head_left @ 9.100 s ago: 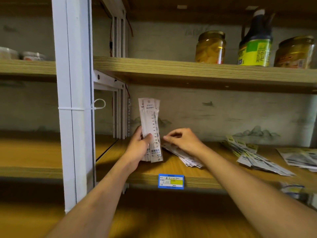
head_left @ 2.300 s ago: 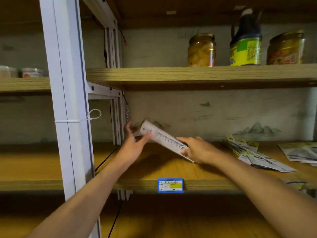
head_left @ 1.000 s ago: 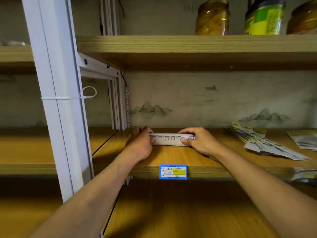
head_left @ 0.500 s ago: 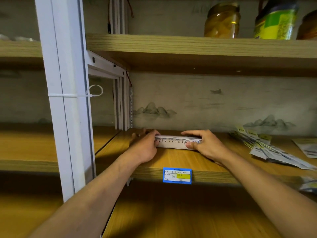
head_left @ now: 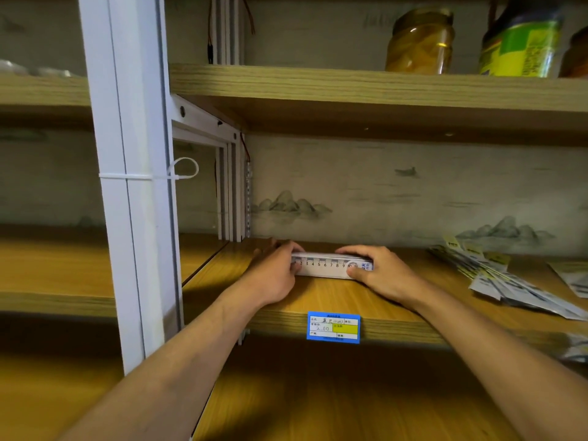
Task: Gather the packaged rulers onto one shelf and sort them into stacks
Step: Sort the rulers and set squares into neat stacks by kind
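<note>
Rulers, packaged, in one squared stack (head_left: 331,268), standing on a long edge near the back of the middle shelf (head_left: 334,297), scale facing out. Left hand (head_left: 273,275) grips the stack's left end, fingers curled over its top. Right hand (head_left: 381,275) grips the right end, thumb on the printed face, fingers over the top.

More loose packets (head_left: 496,281) fanned out flat on the same shelf, well apart to the right; another packet (head_left: 572,275) at the frame edge. Blue price tag (head_left: 333,327) on the shelf lip just below the stack. Jar (head_left: 420,39) and bottle (head_left: 521,36) on the shelf above.

Step in hand, as judged: squaring and seating this stack. To do it well, press both ends inward evenly so the packets align, tap the lower edges against the shelf, then lay or lean the stack so it cannot topple. Slick sleeves likely slide; release one hand at a time. Fanned pile looks unsorted.
</note>
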